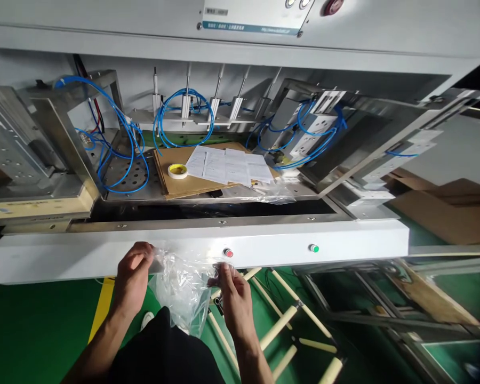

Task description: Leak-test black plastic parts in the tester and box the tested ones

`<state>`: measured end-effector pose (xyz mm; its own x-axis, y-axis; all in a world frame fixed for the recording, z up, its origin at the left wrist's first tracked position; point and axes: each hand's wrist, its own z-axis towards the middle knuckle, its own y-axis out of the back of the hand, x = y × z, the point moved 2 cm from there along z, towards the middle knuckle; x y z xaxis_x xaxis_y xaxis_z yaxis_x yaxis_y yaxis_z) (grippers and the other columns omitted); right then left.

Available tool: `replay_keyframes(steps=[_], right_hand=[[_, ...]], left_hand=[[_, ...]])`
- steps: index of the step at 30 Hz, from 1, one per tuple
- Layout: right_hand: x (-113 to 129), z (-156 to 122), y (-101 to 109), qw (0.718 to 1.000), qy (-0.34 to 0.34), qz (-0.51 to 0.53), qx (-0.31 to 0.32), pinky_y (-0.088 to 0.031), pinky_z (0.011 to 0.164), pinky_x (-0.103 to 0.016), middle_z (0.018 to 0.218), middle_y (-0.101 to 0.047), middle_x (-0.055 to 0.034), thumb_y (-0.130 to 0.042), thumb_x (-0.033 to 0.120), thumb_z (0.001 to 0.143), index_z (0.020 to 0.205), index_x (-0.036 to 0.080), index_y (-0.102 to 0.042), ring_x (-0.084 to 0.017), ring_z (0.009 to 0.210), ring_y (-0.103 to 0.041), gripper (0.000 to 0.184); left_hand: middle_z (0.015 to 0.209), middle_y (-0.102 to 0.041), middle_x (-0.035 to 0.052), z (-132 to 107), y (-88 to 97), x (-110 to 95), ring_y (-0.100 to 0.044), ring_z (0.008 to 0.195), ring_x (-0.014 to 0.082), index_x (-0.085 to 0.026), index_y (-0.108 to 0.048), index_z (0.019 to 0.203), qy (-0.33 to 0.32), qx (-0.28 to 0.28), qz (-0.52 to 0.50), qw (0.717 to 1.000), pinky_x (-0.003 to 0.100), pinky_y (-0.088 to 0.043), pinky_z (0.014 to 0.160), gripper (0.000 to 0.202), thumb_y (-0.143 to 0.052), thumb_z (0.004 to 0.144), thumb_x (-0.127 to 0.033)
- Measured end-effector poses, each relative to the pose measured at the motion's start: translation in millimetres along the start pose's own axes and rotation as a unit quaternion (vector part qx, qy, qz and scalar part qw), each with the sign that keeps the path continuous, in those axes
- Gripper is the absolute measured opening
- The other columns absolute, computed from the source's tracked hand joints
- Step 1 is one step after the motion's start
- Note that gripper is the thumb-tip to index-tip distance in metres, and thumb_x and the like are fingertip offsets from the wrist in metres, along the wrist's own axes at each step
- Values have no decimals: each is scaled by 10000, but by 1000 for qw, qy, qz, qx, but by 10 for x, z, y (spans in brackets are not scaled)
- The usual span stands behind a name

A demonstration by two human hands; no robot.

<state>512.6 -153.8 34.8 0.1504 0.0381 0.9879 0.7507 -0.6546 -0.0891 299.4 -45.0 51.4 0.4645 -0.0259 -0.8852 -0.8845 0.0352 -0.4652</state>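
Note:
A clear plastic bag (182, 290) hangs between my two hands just below the machine's white front bar (344, 246). My left hand (133, 274) pinches the bag's upper left edge. My right hand (232, 293) pinches its right edge near the red button (228, 253). Both hands have their fingers closed on the plastic. What is inside the bag, if anything, I cannot make out.
On the machine bed lie a cardboard sheet (184, 181), a roll of yellow tape (177, 170), printed papers (230, 165) and another plastic bag (272, 191). Blue hoses (120, 138) loop behind. A green button (314, 248) sits further right. Roller rails (280, 320) and flattened cardboard (444, 208) lie right.

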Motion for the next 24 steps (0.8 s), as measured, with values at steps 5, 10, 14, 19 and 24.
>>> replay_keyframes(steps=[5,10,14,19,24], right_hand=[[61,160,536,986,51,48,-154,-427,486,-255,603,-515,58,-808,686,816,755,234,-595,-114,505,-435,504],[174,131,436,987,37,91,-130,-448,519,-253,640,-519,56,-807,760,772,827,215,-624,-115,568,-493,578],[155,-45,84,993,41,109,-34,-442,497,-254,612,-492,52,-791,743,807,779,203,-634,-98,524,-435,563],[105,-207,49,997,51,59,10,-456,508,-273,623,-491,29,-749,723,862,720,205,-609,-122,560,-457,554],[152,-182,73,997,25,59,-35,-434,517,-265,632,-459,43,-732,698,891,808,206,-656,-120,571,-417,505]], left_hand=[[933,-709,-34,315,489,-553,-669,982,163,-230,-637,736,-207,-156,-38,965,389,-541,1019,312,-936,698,-315],[1136,-769,66,340,462,-540,-703,1110,244,-231,-744,1092,-81,-32,159,983,401,-548,1023,377,-854,814,-461],[1165,-778,130,90,1,-59,-733,1087,272,-206,-728,1172,104,109,217,964,387,-588,921,561,-695,883,-686],[758,-718,53,-8,-252,170,-682,682,182,-177,-704,849,178,82,177,965,296,-551,644,521,-766,807,-692],[640,-609,-8,-15,-211,-19,-569,586,130,-176,-683,736,143,3,103,984,267,-512,562,441,-833,771,-589]])
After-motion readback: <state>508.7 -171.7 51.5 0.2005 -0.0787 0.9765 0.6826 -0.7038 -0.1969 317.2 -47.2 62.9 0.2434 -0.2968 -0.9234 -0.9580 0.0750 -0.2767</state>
